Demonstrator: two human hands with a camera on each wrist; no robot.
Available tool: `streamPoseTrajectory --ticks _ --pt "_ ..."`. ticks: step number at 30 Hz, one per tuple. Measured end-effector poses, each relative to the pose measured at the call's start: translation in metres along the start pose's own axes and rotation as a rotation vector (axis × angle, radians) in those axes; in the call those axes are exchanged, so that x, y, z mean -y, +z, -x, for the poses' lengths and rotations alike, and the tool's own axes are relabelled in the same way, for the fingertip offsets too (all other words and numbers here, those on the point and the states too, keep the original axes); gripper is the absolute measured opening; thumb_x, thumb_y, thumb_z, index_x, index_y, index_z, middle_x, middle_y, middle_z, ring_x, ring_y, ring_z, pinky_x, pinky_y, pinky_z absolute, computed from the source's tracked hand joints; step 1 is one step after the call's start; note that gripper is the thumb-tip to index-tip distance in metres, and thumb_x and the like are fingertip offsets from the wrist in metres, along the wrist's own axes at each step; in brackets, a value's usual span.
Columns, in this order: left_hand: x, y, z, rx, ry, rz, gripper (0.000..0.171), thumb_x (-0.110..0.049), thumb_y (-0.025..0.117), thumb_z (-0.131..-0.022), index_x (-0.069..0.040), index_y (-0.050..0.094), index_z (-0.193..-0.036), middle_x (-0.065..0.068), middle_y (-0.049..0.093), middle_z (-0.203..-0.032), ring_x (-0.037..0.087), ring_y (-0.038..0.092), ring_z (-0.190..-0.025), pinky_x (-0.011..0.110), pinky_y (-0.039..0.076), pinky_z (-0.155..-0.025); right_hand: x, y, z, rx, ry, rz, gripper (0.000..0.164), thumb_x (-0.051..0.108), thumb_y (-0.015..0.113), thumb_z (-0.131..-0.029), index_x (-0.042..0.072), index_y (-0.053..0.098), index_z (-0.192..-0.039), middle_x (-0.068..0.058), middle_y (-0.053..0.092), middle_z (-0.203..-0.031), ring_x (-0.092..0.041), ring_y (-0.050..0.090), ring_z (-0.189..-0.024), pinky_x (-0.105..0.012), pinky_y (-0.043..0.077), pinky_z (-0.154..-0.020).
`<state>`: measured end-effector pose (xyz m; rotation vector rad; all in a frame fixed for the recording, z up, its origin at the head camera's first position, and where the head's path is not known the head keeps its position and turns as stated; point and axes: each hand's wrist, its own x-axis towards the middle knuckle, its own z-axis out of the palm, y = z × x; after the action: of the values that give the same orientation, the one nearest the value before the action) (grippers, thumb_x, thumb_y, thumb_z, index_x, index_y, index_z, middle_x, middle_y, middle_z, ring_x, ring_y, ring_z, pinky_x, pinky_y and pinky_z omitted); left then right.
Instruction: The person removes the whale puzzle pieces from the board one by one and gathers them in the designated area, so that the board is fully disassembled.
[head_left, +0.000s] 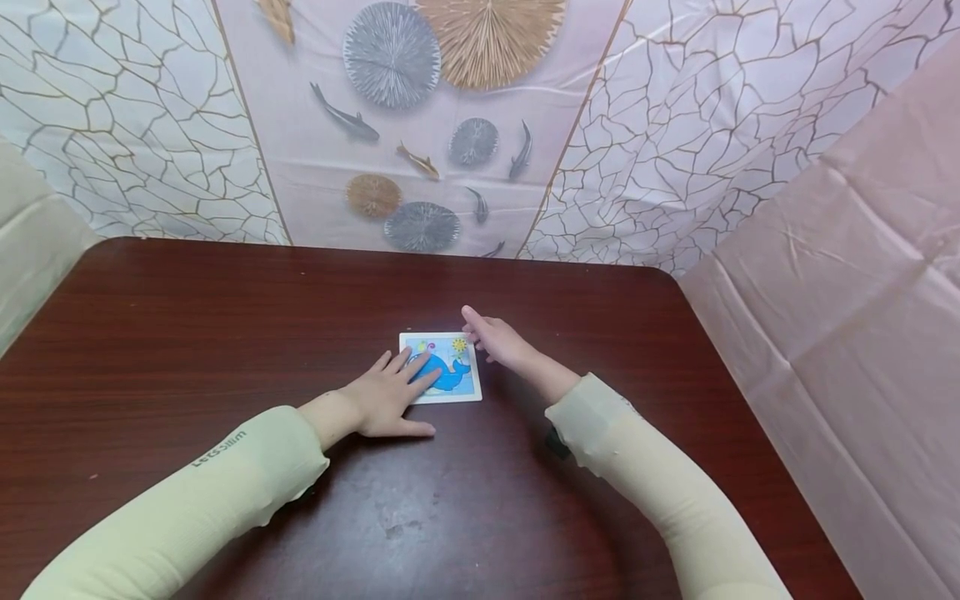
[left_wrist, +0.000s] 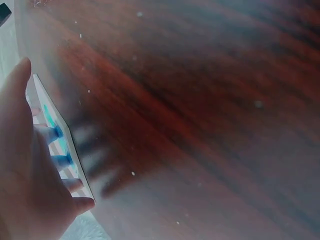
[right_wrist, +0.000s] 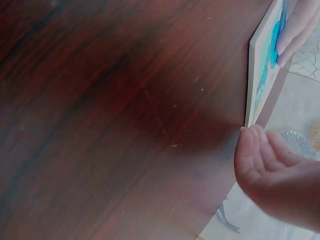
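A flat whale picture board (head_left: 453, 377) with a white border lies on the dark wooden table, showing a blue whale and a yellow sun. My left hand (head_left: 386, 400) rests across its left part with fingers spread, covering some of the picture; the thumb sits apart on the table below the board. At the board's upper right corner is my right hand (head_left: 498, 340), thumb raised and fingers loosely bent. In the right wrist view, the fingertips (right_wrist: 248, 132) of that hand meet the corner of the board (right_wrist: 265, 60), without a visible grip round it.
The brown table (head_left: 187, 333) spreads out on all sides of the board. Behind it hangs a patterned cloth (head_left: 405, 167) with fish and round motifs. A plain pale cloth (head_left: 847, 333) borders the right side.
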<state>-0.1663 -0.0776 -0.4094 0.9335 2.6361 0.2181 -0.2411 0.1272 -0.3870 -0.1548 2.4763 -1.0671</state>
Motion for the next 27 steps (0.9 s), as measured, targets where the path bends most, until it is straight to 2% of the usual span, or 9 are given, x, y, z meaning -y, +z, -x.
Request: streamPoseTrajectory --ticks 4,8,20,27 --pt "-0.0001 0.0 -0.0001 0.005 -0.004 -0.004 0.084 -0.063 0.045 -0.088 -0.013 0.02 -0.15 0.015 0.01 -0.157 0.04 0.006 -0.144 0.057 0.009 -0.115 0.0004 0.0 0.0006 -0.036 0.026 0.05 0.071 0.055 0.024 -0.097 0.0 0.059 -0.123 -0.017 0.061 -0.114 -0.028 0.056 -0.099 -0.034 0.054 -0.076" --pt "-0.0003 -0.0001 -0.0005 0.011 -0.011 -0.002 0.085 -0.064 0.045 -0.087 -0.013 0.02 -0.15 0.015 0.01 -0.158 0.04 0.006 -0.144 0.057 0.009 -0.115 -0.0006 0.0003 -0.0008 -0.048 0.055 0.08 0.07 0.055 0.025 -0.097 0.0 0.061 -0.121 -0.017 0.062 -0.112 -0.028 0.056 -0.098 -0.032 0.053 -0.073" --pt "0.0 -0.0006 -0.0022 0.015 -0.02 -0.011 0.086 -0.066 0.045 -0.086 -0.015 0.019 -0.151 0.013 0.008 -0.158 0.039 0.005 -0.144 0.056 0.01 -0.116 0.0013 0.0026 -0.0023 -0.048 0.09 0.096 0.069 0.058 0.028 -0.096 0.004 0.062 -0.122 -0.016 0.061 -0.117 -0.029 0.057 -0.103 -0.035 0.054 -0.08" --pt "0.0006 0.0006 -0.0026 0.018 -0.023 -0.013 0.086 -0.066 0.045 -0.086 -0.015 0.019 -0.151 0.013 0.008 -0.158 0.04 0.005 -0.144 0.056 0.011 -0.116 0.0039 0.0039 -0.004 -0.045 0.104 0.113 0.07 0.059 0.03 -0.095 0.003 0.06 -0.124 -0.017 0.059 -0.127 -0.03 0.058 -0.111 -0.038 0.054 -0.083"
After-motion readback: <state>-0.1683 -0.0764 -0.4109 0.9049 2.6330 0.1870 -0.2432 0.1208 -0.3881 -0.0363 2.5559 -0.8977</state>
